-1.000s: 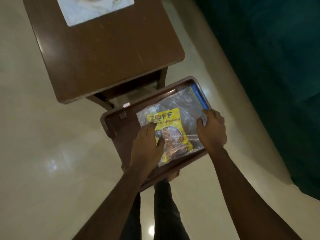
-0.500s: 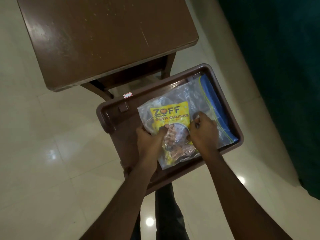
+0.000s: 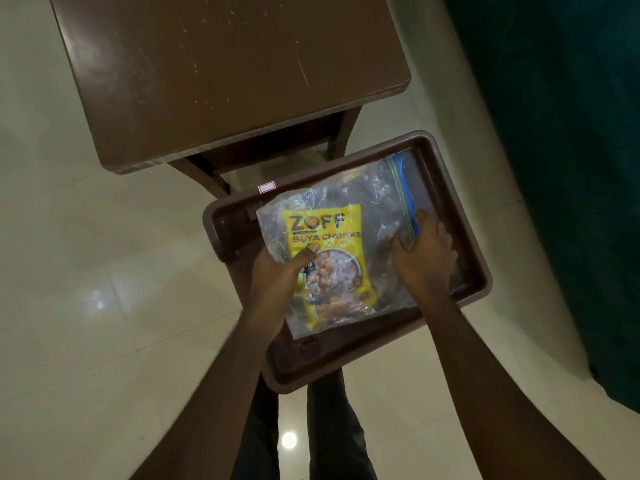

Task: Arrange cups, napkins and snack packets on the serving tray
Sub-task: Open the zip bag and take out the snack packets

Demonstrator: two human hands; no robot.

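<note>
A brown plastic serving tray point(image 3: 460, 202) sits low in front of me, below the table's near edge. On it lies a clear zip bag point(image 3: 367, 202) with a blue seal strip, holding a yellow soya chunks packet point(image 3: 325, 237). My left hand point(image 3: 277, 275) grips the bag's left edge, thumb on top over the yellow packet. My right hand point(image 3: 424, 254) pinches the bag's right part near the blue strip, fingers curled into the plastic. No cups or napkins are in view.
A brown wooden table point(image 3: 221, 74) stands just beyond the tray, its legs near the tray's far rim. Glossy pale floor tiles point(image 3: 86, 289) spread to the left. A dark green curtain point(image 3: 571, 168) hangs on the right. My legs are under the tray.
The view has shifted so the tray sits further right and lower. My right hand moved from the packet's middle out to the bag's blue strip. My left hand slid to the bag's left edge.
</note>
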